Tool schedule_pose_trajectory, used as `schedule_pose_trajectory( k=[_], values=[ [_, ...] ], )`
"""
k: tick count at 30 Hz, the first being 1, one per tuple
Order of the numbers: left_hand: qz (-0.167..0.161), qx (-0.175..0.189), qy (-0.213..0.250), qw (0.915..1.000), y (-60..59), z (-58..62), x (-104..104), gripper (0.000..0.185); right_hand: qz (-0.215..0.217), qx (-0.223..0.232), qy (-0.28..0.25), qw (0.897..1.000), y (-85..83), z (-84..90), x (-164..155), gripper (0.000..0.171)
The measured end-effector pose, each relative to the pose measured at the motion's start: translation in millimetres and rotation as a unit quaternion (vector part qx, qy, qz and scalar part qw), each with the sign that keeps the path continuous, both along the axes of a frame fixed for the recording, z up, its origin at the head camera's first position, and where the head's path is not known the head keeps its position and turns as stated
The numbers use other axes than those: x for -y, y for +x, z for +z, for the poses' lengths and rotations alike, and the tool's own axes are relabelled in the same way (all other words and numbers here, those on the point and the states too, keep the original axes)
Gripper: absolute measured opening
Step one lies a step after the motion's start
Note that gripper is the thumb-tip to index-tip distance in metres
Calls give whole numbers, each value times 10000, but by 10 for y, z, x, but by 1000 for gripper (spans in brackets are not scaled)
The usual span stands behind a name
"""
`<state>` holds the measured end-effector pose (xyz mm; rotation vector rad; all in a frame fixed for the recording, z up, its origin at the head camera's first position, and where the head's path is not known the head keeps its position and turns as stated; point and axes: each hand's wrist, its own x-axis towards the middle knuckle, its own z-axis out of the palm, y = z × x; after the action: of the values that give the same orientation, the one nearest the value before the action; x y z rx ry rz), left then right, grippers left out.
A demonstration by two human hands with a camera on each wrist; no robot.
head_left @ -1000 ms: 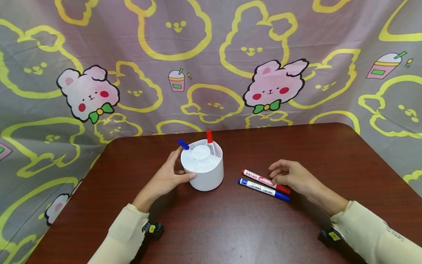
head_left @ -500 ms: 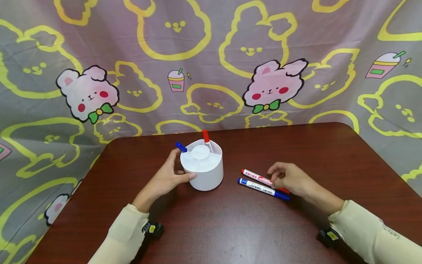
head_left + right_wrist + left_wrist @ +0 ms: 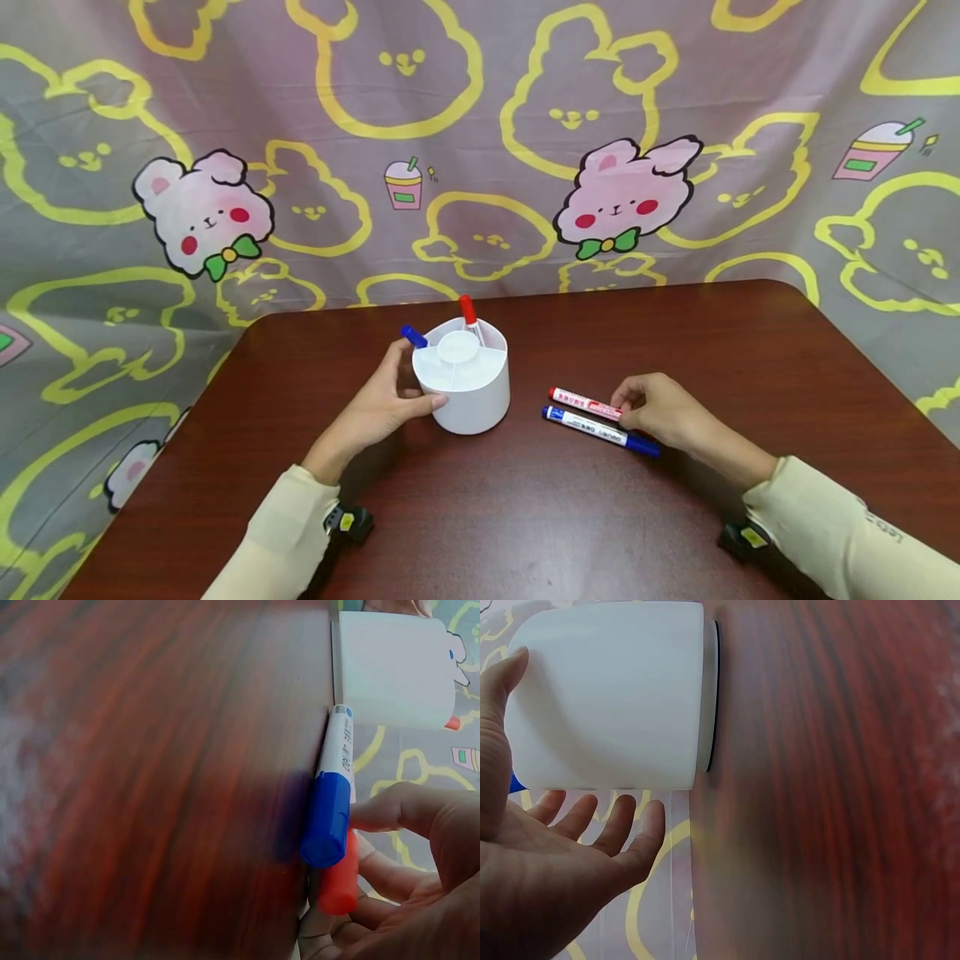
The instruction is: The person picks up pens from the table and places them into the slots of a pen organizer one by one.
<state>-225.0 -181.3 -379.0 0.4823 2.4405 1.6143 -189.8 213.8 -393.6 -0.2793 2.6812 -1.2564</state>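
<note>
Progress is looking half-and-half from my end: a blue-capped plastic marker point(image 3: 413, 336) and a red-capped plastic marker point(image 3: 468, 310) are leaning in the round white plastic holder point(image 3: 474, 408); a red-and-white marker point(image 3: 585, 403) and a blue-and-white marker point(image 3: 591, 426) are lying on the red-brown wooden counter point(image 3: 495, 517). I'm gripping the holder with the left hand point(image 3: 384, 404), pinching the red-and-white marker with the right hand point(image 3: 663, 410). Head view's mostly hiding its red cap point(image 3: 339, 889); right wrist's showing it.

The lying blue marker point(image 3: 600, 430) seemingly reads "deli" (small and blurred).
</note>
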Motion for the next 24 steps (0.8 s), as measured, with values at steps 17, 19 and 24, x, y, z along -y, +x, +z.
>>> schedule_pose_trajectory(
  k=[17,19,24],
  values=[
    [-33,32,52,10000,-13,3,-22,90,-629,259,-1321,9889,-68,16,-81,17],
    [-67,44,49,10000,-13,3,-19,93,-688,179,-1467,9866,-83,32,-73,19],
    [-33,-154,-100,9998,-9,-8,-18,96,-792,202,-1842,9795,-106,66,-53,23]
  ],
)
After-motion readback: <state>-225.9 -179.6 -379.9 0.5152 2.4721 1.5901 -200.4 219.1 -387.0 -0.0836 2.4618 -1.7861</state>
